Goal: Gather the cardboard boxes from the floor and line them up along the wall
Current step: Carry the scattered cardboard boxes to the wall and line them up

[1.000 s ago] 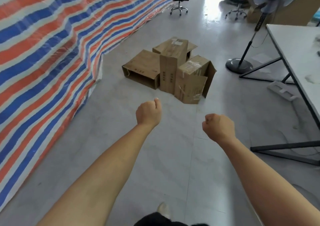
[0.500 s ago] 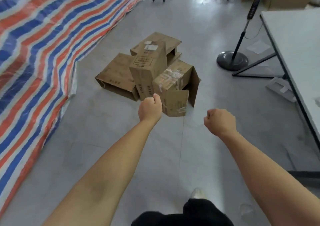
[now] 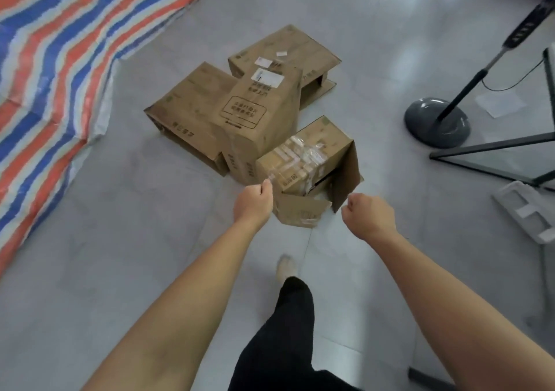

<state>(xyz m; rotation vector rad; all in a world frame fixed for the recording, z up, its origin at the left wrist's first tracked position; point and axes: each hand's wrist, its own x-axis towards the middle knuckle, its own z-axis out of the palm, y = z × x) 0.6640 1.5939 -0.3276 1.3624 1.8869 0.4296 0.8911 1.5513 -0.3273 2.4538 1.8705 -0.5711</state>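
Observation:
Several brown cardboard boxes lie clustered on the grey floor. Nearest is a taped box [image 3: 303, 156] with loose open flaps. Behind it stands a tall box [image 3: 261, 114] with a white label, a flat box [image 3: 192, 111] lies to its left, and another flat box [image 3: 288, 51] sits at the back. My left hand [image 3: 253, 203] is a fist just in front of the taped box's left corner. Beside that box's open flap, my right hand [image 3: 371, 218] is also clenched. Neither hand holds anything.
A red, white and blue striped tarp [image 3: 54, 54] covers the wall side on the left. A standing fan's round base [image 3: 437, 123] and pole stand at the right, by a black table frame [image 3: 492, 147]. A white foam piece [image 3: 528, 210] lies on the floor.
I have walked closer; the boxes now lie right in front of my fists. My hands stay clenched and have lowered toward the nearest box.

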